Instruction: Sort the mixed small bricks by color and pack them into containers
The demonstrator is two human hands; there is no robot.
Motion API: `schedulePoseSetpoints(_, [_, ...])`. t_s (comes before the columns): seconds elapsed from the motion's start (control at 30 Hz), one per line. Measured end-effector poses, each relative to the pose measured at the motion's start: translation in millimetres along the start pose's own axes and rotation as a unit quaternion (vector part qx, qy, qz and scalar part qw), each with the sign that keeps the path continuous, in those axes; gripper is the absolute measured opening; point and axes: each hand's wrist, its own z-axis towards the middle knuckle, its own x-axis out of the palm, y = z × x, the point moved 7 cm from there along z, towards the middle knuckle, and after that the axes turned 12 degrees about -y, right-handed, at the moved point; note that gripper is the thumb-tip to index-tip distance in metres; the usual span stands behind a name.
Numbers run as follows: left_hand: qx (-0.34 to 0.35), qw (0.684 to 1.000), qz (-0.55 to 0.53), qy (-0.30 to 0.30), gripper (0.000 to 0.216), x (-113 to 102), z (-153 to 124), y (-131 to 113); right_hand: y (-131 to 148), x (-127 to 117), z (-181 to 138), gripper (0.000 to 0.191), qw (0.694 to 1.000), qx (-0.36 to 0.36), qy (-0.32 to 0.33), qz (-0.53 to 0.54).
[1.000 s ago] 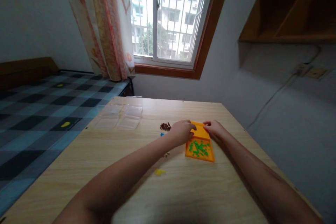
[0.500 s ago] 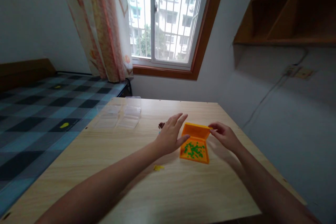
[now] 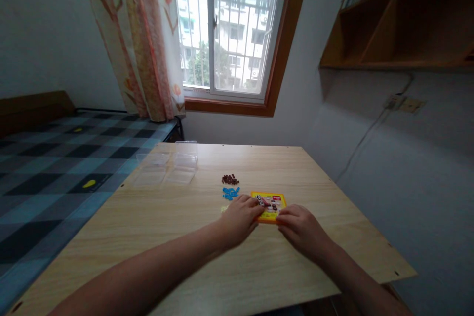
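Since the earlier frames the lid of the orange box [image 3: 269, 205] had been swung down: half a second before it had stood open with green pieces showing inside, and now it was shut, its printed label facing up. Both hands had been drawn back toward the near side of the box. The left hand [image 3: 240, 218] was laid at the box's 8 o'clock corner, fingers curled loosely and resting on the lid edge; the right hand [image 3: 299, 227] was pressed at its 5 o'clock corner, fingers bent and narrow over the near rim. Nothing was gripped outright by either hand. The box lay flat on the wooden table [image 3: 207, 266], right of centre. Packing the green pieces and closing the box was judged done, or nearly so, with perhaps the final press of the lid left. Outside it remained a brown pile [image 3: 230, 179] at the box's 10 o'clock and a blue pile [image 3: 230, 192] at its 9 o'clock. Clear trays [image 3: 166, 169] sat farther off at 10 o'clock, seemingly unfilled.
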Motion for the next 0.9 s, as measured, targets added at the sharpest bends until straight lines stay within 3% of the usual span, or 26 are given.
schedulePoseSetpoints(0.1, [0.003, 1.000, 0.001, -0.003, 0.036, 10, 14, -3, -5, 3, 3, 0.017, 0.998, -0.008, -0.029, -0.052])
schedulePoseSetpoints(0.2, [-0.008, 1.000, 0.005, -0.020, 0.041, 15, 28, -10, -27, 0, 3, 0.018, 0.994, 0.014, -0.054, -0.090])
schedulePoseSetpoints(0.33, [0.021, 0.999, 0.006, -0.045, 0.049, 4, 28, -29, -81, -10, -2, 0.021, 0.988, 0.055, -0.058, -0.129])
schedulePoseSetpoints(0.43, [0.045, 0.997, 0.004, -0.067, 0.045, -19, 13, -31, -130, -22, -6, 0.023, 0.982, 0.089, -0.080, -0.143])
schedulePoseSetpoints(0.53, [0.019, 0.995, 0.020, -0.097, 0.026, -50, -3, -5, -179, -31, -5, 0.025, 0.969, 0.135, -0.111, -0.174])
schedulePoseSetpoints(0.7, [-0.137, 0.972, 0.095, -0.168, 0.025, -99, -32, 80, -236, -36, 9, 0.028, 0.950, 0.190, -0.136, -0.207])
schedulePoseSetpoints(0.8, [-0.189, 0.959, 0.107, -0.183, 0.028, -102, -55, 112, -258, -35, 17, 0.031, 0.943, 0.212, -0.143, -0.211])
schedulePoseSetpoints(0.9, [-0.210, 0.957, 0.101, -0.173, 0.029, -91, -74, 125, -273, -33, 21, 0.033, 0.940, 0.225, -0.145, -0.210])
